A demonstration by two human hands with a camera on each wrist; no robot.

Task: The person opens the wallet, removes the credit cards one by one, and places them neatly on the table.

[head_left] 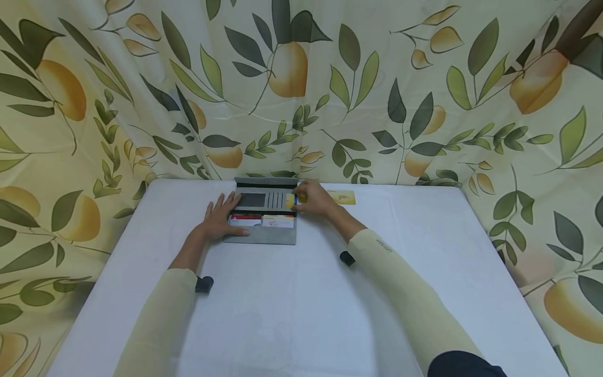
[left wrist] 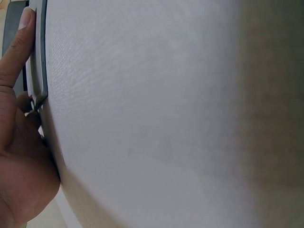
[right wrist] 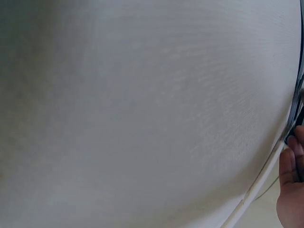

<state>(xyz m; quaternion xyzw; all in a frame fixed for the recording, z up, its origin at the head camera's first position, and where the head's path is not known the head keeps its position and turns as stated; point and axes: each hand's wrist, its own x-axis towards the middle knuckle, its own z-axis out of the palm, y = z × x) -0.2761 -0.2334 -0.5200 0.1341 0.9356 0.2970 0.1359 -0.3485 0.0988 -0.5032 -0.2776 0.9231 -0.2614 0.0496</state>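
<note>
A grey card wallet (head_left: 270, 236) lies unfolded near the far edge of the table, with slots and a dark window on its middle panel. Two cards, one red and white (head_left: 245, 221) and one mostly white (head_left: 278, 221), sit in its lower panel. My left hand (head_left: 218, 217) rests spread on the wallet's left side, thumb on the lower panel; the left wrist view shows that thumb (left wrist: 16, 50) along the wallet's edge. At the right side, my right hand (head_left: 316, 199) pinches a yellow card (head_left: 289, 200) at the slots. In the right wrist view, only part of this hand (right wrist: 292, 190) shows.
Another gold card (head_left: 345, 197) lies on the table just right of my right hand, partly hidden by it. The white-covered table (head_left: 282, 303) ends right behind the wallet, where a leaf-and-fruit patterned curtain (head_left: 358, 120) hangs.
</note>
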